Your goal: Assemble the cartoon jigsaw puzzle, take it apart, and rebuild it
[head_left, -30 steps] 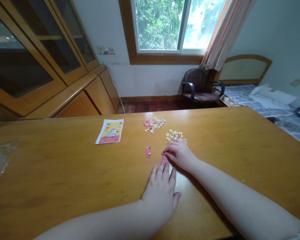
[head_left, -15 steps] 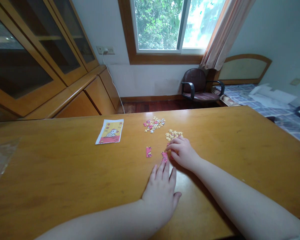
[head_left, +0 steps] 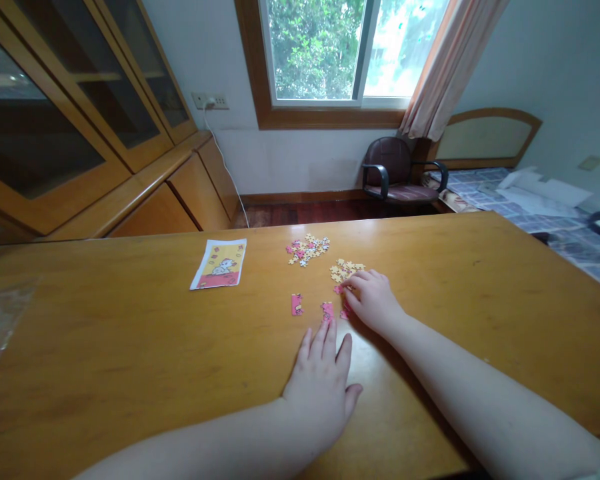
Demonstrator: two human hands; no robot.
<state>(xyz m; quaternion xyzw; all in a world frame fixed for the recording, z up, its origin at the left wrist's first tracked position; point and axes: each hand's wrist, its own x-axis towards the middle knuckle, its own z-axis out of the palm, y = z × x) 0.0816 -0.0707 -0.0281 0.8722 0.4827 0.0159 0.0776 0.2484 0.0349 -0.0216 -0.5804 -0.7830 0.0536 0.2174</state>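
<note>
Head: right hand [head_left: 373,301] on pink puzzle pieces [head_left: 345,311], left hand [head_left: 321,383] flat

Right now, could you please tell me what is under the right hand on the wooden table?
Small pink jigsaw pieces show at the edge of the right hand; whatever lies beneath the palm itself is covered and cannot be seen.

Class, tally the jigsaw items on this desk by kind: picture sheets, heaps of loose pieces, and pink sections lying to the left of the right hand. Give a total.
Picture sheet: 1
Heaps of loose pieces: 2
Pink jigsaw sections: 2
Total: 5
</note>
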